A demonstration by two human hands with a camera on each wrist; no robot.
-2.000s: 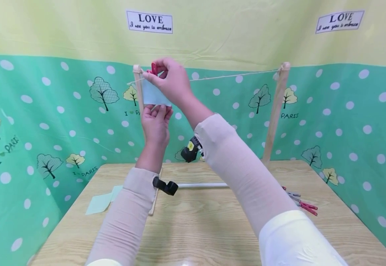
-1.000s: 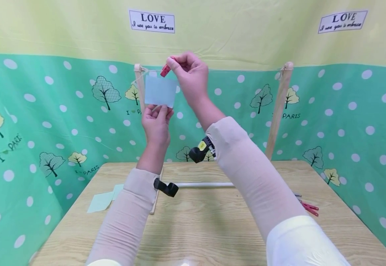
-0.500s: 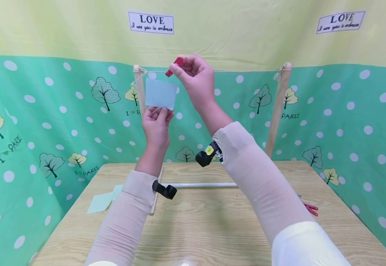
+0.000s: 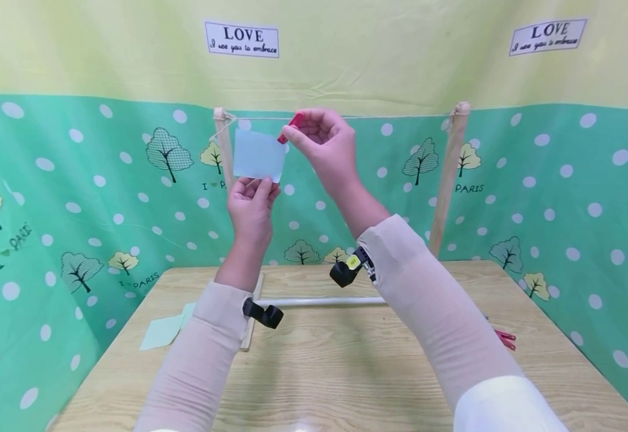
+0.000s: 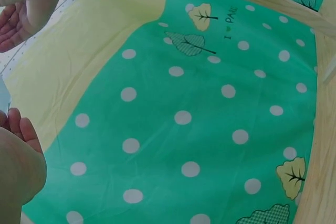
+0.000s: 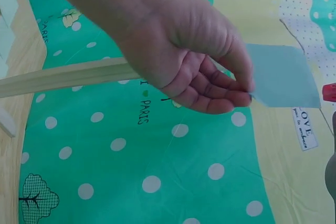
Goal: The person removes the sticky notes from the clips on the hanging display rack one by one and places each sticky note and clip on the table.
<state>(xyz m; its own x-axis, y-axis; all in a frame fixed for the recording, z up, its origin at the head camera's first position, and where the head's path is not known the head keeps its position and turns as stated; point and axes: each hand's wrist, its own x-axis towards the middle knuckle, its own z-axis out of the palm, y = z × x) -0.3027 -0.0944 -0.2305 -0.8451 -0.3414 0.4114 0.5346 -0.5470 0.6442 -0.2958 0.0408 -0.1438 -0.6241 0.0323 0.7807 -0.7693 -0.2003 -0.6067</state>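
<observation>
Upright in the head view is a light blue sheet of paper (image 4: 259,155), its top edge a little below the string (image 4: 368,117). My left hand (image 4: 251,207) pinches its lower edge between thumb and fingers. In my right hand (image 4: 327,144) is a red clothespin (image 4: 291,127), pinched with its tip by the paper's upper right corner. The right wrist view also has the blue paper (image 6: 283,74) in the left hand (image 6: 194,51), with the red clothespin (image 6: 329,92) at the frame's edge. Both hands show partly at the left of the left wrist view.
Wooden posts (image 4: 446,180) carry the string at both ends. A white rod (image 4: 319,301) lies low across the table (image 4: 319,372). Pale paper sheets (image 4: 163,332) lie at the left, and red clothespins (image 4: 505,339) at the right, partly behind the right sleeve. A patterned curtain surrounds the table.
My right hand has moved the clothespin away from the string's left end, rightward and then down toward the paper's corner. The paper has dropped slightly below the string, still in my left hand.
</observation>
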